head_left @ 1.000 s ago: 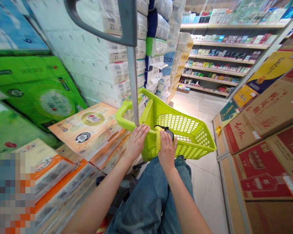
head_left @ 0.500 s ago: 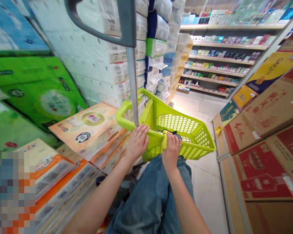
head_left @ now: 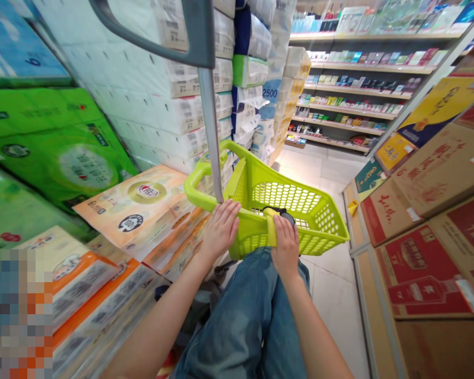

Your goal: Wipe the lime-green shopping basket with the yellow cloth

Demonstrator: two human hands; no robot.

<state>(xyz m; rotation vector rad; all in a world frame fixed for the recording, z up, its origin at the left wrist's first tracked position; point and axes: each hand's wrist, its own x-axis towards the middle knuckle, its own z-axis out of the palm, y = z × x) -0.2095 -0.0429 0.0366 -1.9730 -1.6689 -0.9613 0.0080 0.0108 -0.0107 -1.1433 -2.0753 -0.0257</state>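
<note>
Basket (head_left: 256, 171): lime, latticed walls, in the aisle just beyond the wearer's jeans (head_left: 240, 316). Left hand (head_left: 220, 229) on its near rim, at the pole (head_left: 210, 126); grip laid over the rim, fingers together and nearly straight. Cannot tell whether it closes underneath. Right hand (head_left: 285, 247) farther along the same rim; grip narrow, fingers bent, holding a yellow strip (head_left: 271, 231) against the basket's edge. Strip hangs down the outer side; material unclear. Dark item (head_left: 287, 217) just inside the basket by those fingertips, mostly hidden. Cannot tell whether it joins the strip.

Pole rises from the basket's handle end to a grey handle (head_left: 201, 37). Left of the basket: orange carton (head_left: 110, 202), green packs (head_left: 43, 163), white packs (head_left: 150, 100) stacked high. Right of it: stacked boxes (head_left: 422, 263). Well beyond: stocked shelves (head_left: 351, 96).
</note>
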